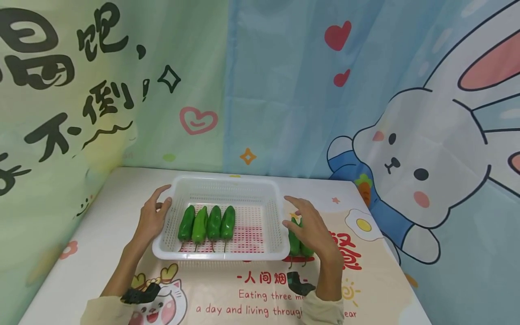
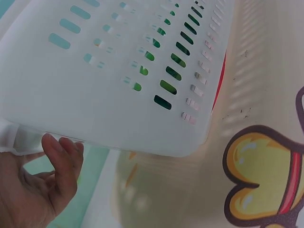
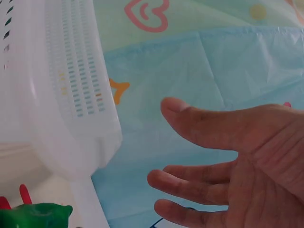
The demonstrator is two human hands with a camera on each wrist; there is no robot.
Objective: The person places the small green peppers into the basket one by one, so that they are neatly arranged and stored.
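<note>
A white plastic basket (image 1: 221,256), shallow and rectangular with rounded corners, sits in front of you at the middle of the table (image 1: 136,187). Rows of small slots pierce its walls and floor, and red print shows through part of the floor. In its left half lie four peppers (image 1: 213,223), glossy and green, side by side in a row, with their thin stems pointing toward you. The second from the left is a lighter green than the others. Two more peppers (image 1: 293,243) lie on the table just outside the basket's right wall, partly hidden by your right hand.

Your left hand (image 1: 152,219) is at the basket's left rim, with thumb and forefinger parted and the other fingers loosely bent. The fingertips come right up to the rim; you cannot tell from these views whether they touch it, but they are not wrapped around it.

Your right hand (image 1: 313,228) is beside the right rim, thumb and fingers spread wide, holding nothing. The right wrist view shows a gap between its fingertips and the basket.
</note>
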